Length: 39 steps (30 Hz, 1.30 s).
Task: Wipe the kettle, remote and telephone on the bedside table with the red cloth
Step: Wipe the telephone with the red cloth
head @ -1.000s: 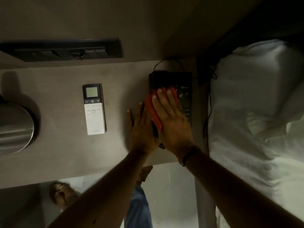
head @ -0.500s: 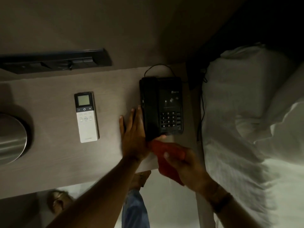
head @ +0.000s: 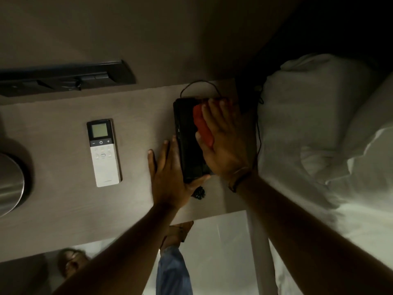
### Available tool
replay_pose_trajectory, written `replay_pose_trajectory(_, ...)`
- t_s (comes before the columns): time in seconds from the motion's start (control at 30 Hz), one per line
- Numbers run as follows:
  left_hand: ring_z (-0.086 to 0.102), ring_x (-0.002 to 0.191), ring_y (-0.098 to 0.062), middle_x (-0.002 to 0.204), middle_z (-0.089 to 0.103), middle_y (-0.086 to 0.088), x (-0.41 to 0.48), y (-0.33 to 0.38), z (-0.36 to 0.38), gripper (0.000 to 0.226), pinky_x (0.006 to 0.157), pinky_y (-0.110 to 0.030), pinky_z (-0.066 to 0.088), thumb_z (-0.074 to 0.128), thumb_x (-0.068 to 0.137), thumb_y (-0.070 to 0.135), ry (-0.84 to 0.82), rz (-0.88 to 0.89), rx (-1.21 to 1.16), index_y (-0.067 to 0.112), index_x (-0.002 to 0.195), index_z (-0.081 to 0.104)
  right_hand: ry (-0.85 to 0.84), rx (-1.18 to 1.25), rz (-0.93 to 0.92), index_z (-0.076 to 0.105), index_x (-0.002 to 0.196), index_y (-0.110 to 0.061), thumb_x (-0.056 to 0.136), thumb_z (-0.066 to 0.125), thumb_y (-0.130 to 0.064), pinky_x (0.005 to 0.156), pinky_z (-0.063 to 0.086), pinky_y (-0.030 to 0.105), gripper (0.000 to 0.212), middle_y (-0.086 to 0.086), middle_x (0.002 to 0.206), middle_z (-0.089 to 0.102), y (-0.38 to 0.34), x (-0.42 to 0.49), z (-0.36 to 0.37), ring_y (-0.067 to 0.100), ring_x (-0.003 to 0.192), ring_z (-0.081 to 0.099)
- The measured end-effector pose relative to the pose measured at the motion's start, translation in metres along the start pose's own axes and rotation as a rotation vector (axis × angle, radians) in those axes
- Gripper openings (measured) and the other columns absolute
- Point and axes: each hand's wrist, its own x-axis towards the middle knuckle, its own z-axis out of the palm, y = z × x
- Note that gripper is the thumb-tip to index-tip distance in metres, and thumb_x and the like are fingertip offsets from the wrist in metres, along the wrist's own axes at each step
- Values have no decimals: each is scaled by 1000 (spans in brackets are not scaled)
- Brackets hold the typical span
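The black telephone (head: 187,137) lies at the right end of the bedside table (head: 63,199). My right hand (head: 225,143) lies flat on its keypad side and presses the red cloth (head: 203,126) against it; only a strip of cloth shows beside my fingers. My left hand (head: 170,175) lies flat on the table against the phone's left edge, with the thumb hooked around its near corner. The white remote (head: 104,154) with a small screen lies to the left. A steel kettle (head: 10,184) is cut off by the left edge.
A dark switch panel (head: 63,78) is mounted on the wall behind the table. The phone's cord (head: 258,133) runs down the gap between table and bed. White bedding (head: 319,135) fills the right side. My feet and the floor show below the table's front edge.
My right hand with the red cloth was off the phone's near end half a second ago and is now back on top of it, near the far end. My left hand stayed beside the phone.
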Motion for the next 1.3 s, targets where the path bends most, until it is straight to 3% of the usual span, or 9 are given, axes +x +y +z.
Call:
replay_pose_trajectory(0.57,15,166,-25,176,27,-12,-3,-4,6,124,135,-57,3,37,85,96,8,60,-23,14,171,3,-64,34,-42,18,169,-14,107,31,-51,135,9,55,73,12,179,10,-2,-49,4,33,166,3)
replay_pose_trajectory(0.73,-4,166,-24,180,10,-10,0,0,-9,130,134,-63,-2,33,80,101,-190,16,-25,16,171,-5,-288,948,471,55,144,-35,106,60,-27,111,53,46,39,12,155,57,-21,-99,-52,39,146,50)
replay_pose_trajectory(0.87,-12,166,-22,181,-8,-4,-12,3,-62,140,132,-50,-14,37,71,106,-305,-1,-169,19,171,-9,-228,1366,764,64,135,-34,85,69,-35,86,65,40,49,9,132,71,-62,-138,-101,32,119,71)
replay_pose_trajectory(0.93,12,163,-9,179,17,-3,-36,8,-110,124,134,-39,13,38,77,102,-380,-144,-491,23,171,14,-217,1427,828,74,114,-45,77,79,-34,82,68,41,39,4,120,79,-91,-159,-117,30,109,77)
replay_pose_trajectory(1.03,69,126,-9,142,72,-1,-85,12,-197,68,94,-19,58,55,88,76,-461,-647,-1204,29,136,68,-296,1506,919,71,126,-26,62,94,-29,93,63,60,68,16,124,77,-138,-184,-130,44,113,73)
replay_pose_trajectory(1.1,79,104,-11,115,84,7,-118,-6,-245,55,75,-17,60,56,88,69,-448,-811,-1391,31,123,73,-497,1684,751,69,135,-10,66,93,-27,90,64,58,75,24,128,77,-193,-185,-140,48,115,74)
replay_pose_trajectory(1.17,81,93,-13,107,85,5,-152,-31,-302,54,71,-25,62,70,81,64,-417,-921,-1461,26,120,77,-545,1750,465,46,151,11,96,58,-16,113,46,64,63,38,148,56,-259,-177,-145,54,137,56)
replay_pose_trajectory(1.23,80,96,-10,107,85,4,-186,-62,-360,41,73,-24,61,80,76,50,-351,-869,-1443,33,113,83,-488,1946,243,19,159,18,102,26,-6,127,21,64,62,41,164,30,-330,-177,-145,53,154,32)
replay_pose_trajectory(1.3,78,93,0,102,85,6,-223,-98,-407,35,73,-13,58,94,71,20,-240,-812,-1381,35,102,85,-730,2106,111,12,161,16,102,14,-8,131,13,57,64,38,169,20,-392,-182,-138,47,159,22)
